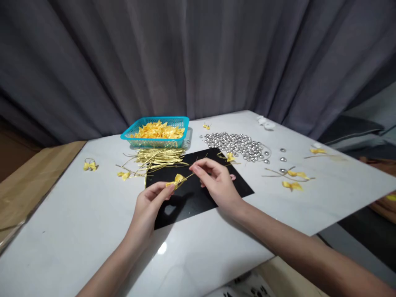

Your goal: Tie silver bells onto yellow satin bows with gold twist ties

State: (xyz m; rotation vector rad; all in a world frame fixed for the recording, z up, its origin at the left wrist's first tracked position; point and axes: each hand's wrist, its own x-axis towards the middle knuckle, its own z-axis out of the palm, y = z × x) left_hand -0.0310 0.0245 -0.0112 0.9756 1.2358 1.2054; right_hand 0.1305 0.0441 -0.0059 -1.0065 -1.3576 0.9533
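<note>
My left hand [155, 197] pinches a yellow ribbon bow [177, 180] between thumb and fingers, above a black mat [188, 202]. A thin gold twist tie [189, 176] runs from the bow toward my right hand [217, 180], whose thumb and forefinger are closed on its far end. Behind the hands lies a pile of gold twist ties [161, 156]. Another yellow bow with a tie [230, 156] rests at the mat's back edge. A small pink thing [232, 177] shows beside my right hand, partly hidden.
A blue basket [124, 136] of yellow bows stands at the back. Silver domed beads [235, 145] lie scattered right of it. Loose bows [292, 186] and ties are at the right, and a finished-looking bow [90, 166] at the left. White crumpled tissue [266, 123] sits near the back edge.
</note>
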